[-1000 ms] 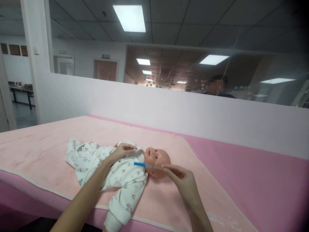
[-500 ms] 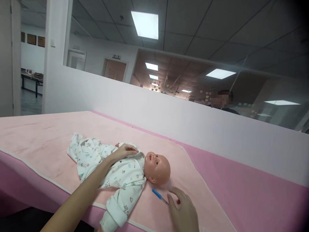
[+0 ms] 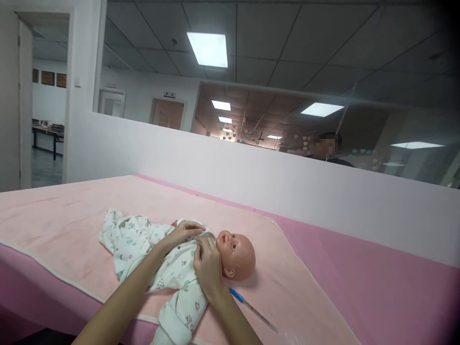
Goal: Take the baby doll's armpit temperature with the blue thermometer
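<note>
A baby doll (image 3: 237, 251) in a white printed sleepsuit (image 3: 136, 237) lies on its back on a pale pink blanket (image 3: 72, 211), head to the right. My left hand (image 3: 185, 231) rests on the doll's chest near the collar, fingers curled on the fabric. Beside it, my right hand (image 3: 207, 266) presses on the sleepsuit next to the doll's neck, fingers together at the collar. A thin thermometer with a blue end (image 3: 251, 309) lies loose on the blanket just right of my right wrist.
The blanket covers a darker pink padded table (image 3: 395, 287) that runs off to the right. A white partition wall (image 3: 287, 177) stands behind it, with glass above. A person (image 3: 325, 148) is beyond the glass. A doorway opens at far left.
My right hand set the blue-ended thermometer down on the blanket beside the doll's head, then moved left onto the doll's collar. My left hand stayed on the chest.
</note>
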`<action>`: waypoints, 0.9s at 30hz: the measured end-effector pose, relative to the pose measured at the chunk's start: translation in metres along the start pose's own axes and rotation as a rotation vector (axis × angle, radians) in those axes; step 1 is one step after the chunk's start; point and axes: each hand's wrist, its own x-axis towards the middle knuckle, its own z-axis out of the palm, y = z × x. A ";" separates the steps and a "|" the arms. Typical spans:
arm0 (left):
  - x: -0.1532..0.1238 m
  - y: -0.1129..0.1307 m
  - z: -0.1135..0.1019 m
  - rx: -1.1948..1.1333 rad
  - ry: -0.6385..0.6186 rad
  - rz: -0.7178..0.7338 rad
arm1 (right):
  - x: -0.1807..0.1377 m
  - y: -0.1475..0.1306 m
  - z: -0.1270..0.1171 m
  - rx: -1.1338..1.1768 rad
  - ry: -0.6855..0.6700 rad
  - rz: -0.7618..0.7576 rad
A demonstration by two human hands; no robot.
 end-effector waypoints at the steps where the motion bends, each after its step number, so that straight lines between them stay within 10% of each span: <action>1: 0.000 -0.002 -0.001 -0.009 -0.007 -0.010 | -0.002 0.002 0.001 0.070 0.056 -0.018; 27: -0.013 0.013 -0.010 0.098 -0.367 0.035 | -0.006 0.006 0.012 0.272 0.290 0.022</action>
